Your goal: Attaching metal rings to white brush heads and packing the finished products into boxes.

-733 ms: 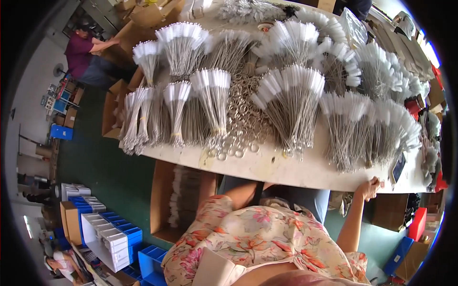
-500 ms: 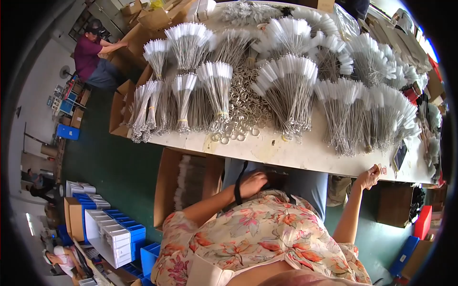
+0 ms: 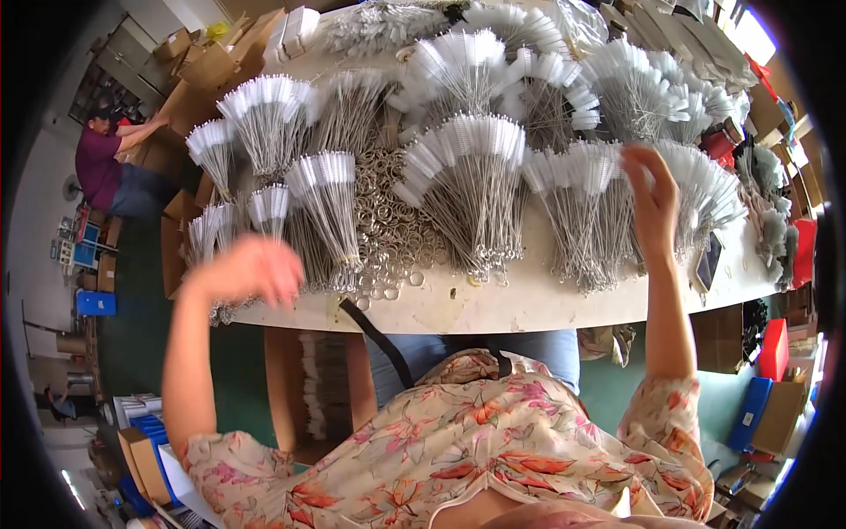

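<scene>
In the head view, wire brushes (image 3: 326, 216) lying along the table's (image 3: 529, 304) front edge could be knocked off by a careless sweep of the left hand (image 3: 247, 271), its grip too blurred to tell, or the right hand (image 3: 656, 212), held apparently empty, fingers parted.

A loose cream blouse (image 3: 476, 432) is displaying a print of orange, red and pink flowers — dark lines are outlining the petals. Matching short sleeves (image 3: 233, 476) are leaving the forearms (image 3: 670, 326) and hands (image 3: 256, 271) bare. Blue trousers (image 3: 555, 357) are appearing beyond the blouse — a black strap (image 3: 384, 344) is partly crossing them.
</scene>
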Demonstrator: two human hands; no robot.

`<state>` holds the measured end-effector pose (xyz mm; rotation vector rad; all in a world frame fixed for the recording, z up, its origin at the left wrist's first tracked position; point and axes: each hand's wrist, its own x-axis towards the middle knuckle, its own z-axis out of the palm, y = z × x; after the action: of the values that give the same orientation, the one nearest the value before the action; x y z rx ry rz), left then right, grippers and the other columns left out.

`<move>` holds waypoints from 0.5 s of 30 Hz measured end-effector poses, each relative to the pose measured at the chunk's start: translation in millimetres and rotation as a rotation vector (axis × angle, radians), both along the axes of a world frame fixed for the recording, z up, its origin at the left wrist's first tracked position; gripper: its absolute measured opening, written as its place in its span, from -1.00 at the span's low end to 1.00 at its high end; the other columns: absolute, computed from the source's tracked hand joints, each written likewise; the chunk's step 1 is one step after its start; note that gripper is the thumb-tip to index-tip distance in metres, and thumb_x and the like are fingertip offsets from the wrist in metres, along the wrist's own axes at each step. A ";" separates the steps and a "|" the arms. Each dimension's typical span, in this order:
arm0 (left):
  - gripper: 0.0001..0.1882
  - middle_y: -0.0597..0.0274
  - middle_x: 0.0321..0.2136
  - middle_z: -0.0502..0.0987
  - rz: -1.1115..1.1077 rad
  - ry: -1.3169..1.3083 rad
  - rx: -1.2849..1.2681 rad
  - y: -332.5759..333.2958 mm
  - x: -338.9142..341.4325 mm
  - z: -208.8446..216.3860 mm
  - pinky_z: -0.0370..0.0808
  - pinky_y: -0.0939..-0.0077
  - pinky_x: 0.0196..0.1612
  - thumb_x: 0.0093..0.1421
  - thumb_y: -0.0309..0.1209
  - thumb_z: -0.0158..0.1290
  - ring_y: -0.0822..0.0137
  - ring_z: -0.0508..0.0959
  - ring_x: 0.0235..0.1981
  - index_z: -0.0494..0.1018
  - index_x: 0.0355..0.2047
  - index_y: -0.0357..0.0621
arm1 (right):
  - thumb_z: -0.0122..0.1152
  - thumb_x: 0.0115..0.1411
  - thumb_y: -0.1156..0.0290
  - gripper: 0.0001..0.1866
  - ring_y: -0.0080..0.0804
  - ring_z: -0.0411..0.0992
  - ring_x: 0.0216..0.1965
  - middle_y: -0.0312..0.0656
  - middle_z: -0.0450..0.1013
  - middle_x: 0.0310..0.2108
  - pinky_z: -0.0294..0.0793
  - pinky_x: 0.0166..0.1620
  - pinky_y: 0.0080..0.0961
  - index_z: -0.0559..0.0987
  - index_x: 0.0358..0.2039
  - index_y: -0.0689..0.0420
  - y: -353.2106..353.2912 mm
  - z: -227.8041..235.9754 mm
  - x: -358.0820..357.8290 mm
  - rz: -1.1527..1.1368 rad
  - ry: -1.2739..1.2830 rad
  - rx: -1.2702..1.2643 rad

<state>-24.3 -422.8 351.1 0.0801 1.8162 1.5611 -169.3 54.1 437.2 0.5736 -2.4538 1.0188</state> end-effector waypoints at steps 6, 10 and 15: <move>-0.78 0.32 -0.49 0.50 0.863 0.607 -0.312 -75.8 -151.8 -27.1 0.45 0.62 -0.38 0.12 -0.32 0.05 0.52 0.49 -0.48 0.45 -0.30 -0.20 | 0.19 0.06 0.28 -0.76 -0.47 0.44 -0.41 -0.17 0.52 -0.42 0.40 -0.29 -0.52 0.57 -0.33 0.17 -69.5 -7.9 -109.7 0.159 -0.270 0.121; -0.83 0.37 -0.54 0.50 0.750 0.885 -0.195 31.1 -140.5 -3.5 0.40 0.62 -0.45 0.11 -0.32 0.07 0.53 0.46 -0.54 0.46 -0.42 -0.17 | 0.21 0.04 0.14 -0.68 -0.46 0.46 -0.42 -0.18 0.53 -0.44 0.42 -0.31 -0.52 0.59 -0.35 0.16 -45.3 -16.0 -126.3 0.070 -0.202 0.219; -0.85 0.21 -0.42 0.52 0.044 0.647 0.121 163.2 41.2 -25.1 0.46 0.53 -0.28 0.14 -0.41 0.02 0.39 0.52 -0.31 0.44 -0.31 -0.21 | 0.26 -0.04 0.01 -0.55 -0.45 0.47 -0.40 -0.21 0.54 -0.44 0.43 -0.26 -0.52 0.61 -0.35 0.16 -27.3 5.6 -110.4 -0.069 -0.217 0.273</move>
<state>16.9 -259.6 326.0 0.6738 2.2049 1.8102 -279.7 26.9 442.8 0.4789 -2.8093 0.7586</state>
